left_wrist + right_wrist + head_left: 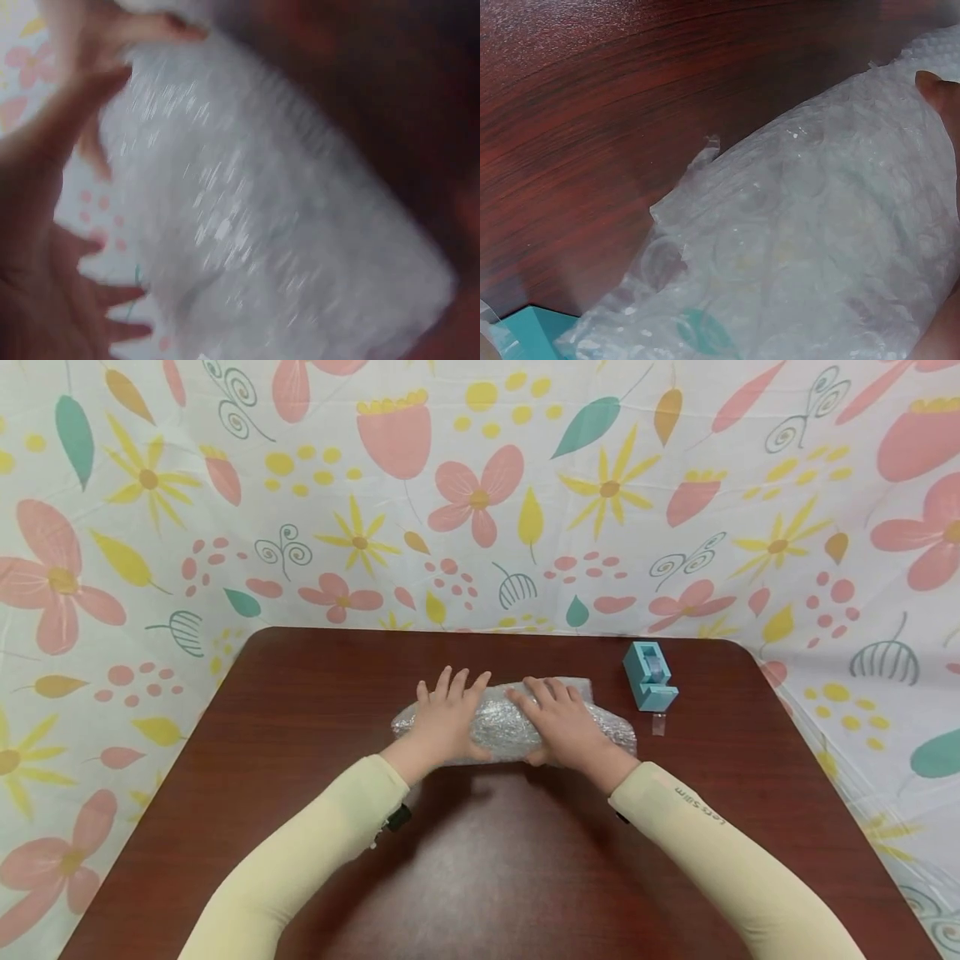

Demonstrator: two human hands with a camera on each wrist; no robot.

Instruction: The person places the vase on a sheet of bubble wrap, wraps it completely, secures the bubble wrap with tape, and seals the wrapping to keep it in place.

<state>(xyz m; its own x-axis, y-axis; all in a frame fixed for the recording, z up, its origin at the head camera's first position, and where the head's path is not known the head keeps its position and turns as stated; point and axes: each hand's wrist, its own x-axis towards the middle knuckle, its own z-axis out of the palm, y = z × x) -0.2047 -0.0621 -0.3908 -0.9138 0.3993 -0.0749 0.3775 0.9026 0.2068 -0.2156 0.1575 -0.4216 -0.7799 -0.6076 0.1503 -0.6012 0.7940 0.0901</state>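
Observation:
A long bundle of clear bubble wrap point(501, 727) lies crosswise on the table, its surface crinkled and shiny. My left hand point(442, 724) rests over its left part, fingers spread and pointing to the far side, thumb along the near side. On the right part lies my right hand point(564, 725), fingers extended over the top and thumb toward the near edge. The left wrist view is blurred; the left fingers point(120, 330) look straight there beside the wrap. Faint green and pale patches show through the wrap point(780, 247) in the right wrist view; what is inside is hidden.
A light-blue tape dispenser point(649, 677) stands right of the bundle, with a strip of clear tape point(658, 724) hanging from its near end. The dark wooden table point(315, 677) meets a floral curtain point(480, 568) at the back and sides.

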